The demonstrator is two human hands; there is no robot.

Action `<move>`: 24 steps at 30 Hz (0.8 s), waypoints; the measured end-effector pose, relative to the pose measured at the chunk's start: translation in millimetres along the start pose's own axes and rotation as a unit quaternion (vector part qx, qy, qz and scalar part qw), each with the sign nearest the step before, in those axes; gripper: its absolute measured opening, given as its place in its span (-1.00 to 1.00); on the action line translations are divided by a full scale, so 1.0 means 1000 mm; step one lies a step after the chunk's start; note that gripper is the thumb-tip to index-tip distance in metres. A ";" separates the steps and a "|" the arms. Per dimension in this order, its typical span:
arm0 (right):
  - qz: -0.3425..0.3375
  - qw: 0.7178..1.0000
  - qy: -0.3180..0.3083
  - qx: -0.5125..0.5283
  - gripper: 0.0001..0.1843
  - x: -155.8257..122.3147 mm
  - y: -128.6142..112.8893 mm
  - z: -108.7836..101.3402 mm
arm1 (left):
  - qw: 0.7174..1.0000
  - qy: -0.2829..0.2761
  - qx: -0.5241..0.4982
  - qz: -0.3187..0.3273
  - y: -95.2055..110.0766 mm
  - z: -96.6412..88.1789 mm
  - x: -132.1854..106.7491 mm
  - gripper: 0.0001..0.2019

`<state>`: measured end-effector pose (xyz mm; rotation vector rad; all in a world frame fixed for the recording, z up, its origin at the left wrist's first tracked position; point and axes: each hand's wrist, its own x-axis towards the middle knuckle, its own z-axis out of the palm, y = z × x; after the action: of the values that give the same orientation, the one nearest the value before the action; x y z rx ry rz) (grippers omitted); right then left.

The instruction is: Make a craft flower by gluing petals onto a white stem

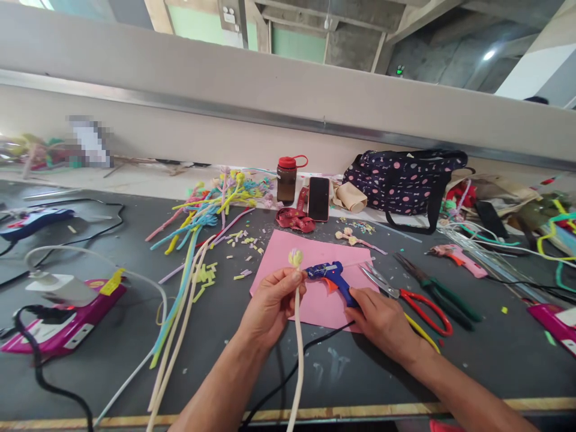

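I look down through the head camera at a dark work table (112,360) with a pink sheet (288,249) lying in the middle of it. Both hands work over that sheet, close together but not touching.

The left hand (272,303) is closed on a pale fuzzy stem (298,336), pinching it just under a small yellowish bud (295,258) at its top. The stem stands upright over the sheet's near left corner and its long tail hangs toward me. Gripping it that high probably steadies the bud.

The right hand (382,321) is wrapped round the handle of a blue glue gun (333,276). The gun sits low over the sheet, with its nozzle pointed left at the stem beside the left fingertips. I judge the sheet is there to catch drips.

Just right of the sheet lie red-handled scissors (407,297) and green-handled pliers (443,294), within easy reach. Left of the sheet is a loose sheaf of coloured pipe cleaners (198,234). Behind it stand a brown bottle (287,180), a phone (318,198) and a spotted bag (405,180).
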<state>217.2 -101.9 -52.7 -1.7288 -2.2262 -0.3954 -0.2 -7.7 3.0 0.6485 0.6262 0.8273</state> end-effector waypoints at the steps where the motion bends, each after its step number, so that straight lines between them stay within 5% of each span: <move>1: -0.015 1.000 0.003 -0.015 -0.73 0.000 0.000 0.001 | 1.000 0.002 0.001 0.000 0.000 0.000 0.000 -0.78; 9: -0.057 0.997 0.018 -0.038 -0.72 -0.001 0.001 0.004 | 1.000 0.006 0.014 0.000 -0.001 0.001 0.001 -0.76; 16: 0.002 1.000 0.005 0.013 -0.67 0.001 -0.003 -0.013 | 1.000 -0.011 0.003 -0.001 -0.004 -0.002 0.002 -0.79; 21: 0.099 0.991 0.060 -0.064 -0.65 -0.034 0.035 -0.032 | 0.998 -0.050 -0.028 -0.017 -0.007 -0.005 0.002 -0.79; 24: 0.163 0.975 0.013 -0.151 -0.56 -0.065 0.069 -0.029 | 0.998 -0.056 -0.029 -0.021 -0.008 -0.004 0.001 -0.78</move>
<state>300.8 -154.4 -48.9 -2.1840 -1.8897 -0.7000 1.1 -10.2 -5.1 0.6223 0.5102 0.7614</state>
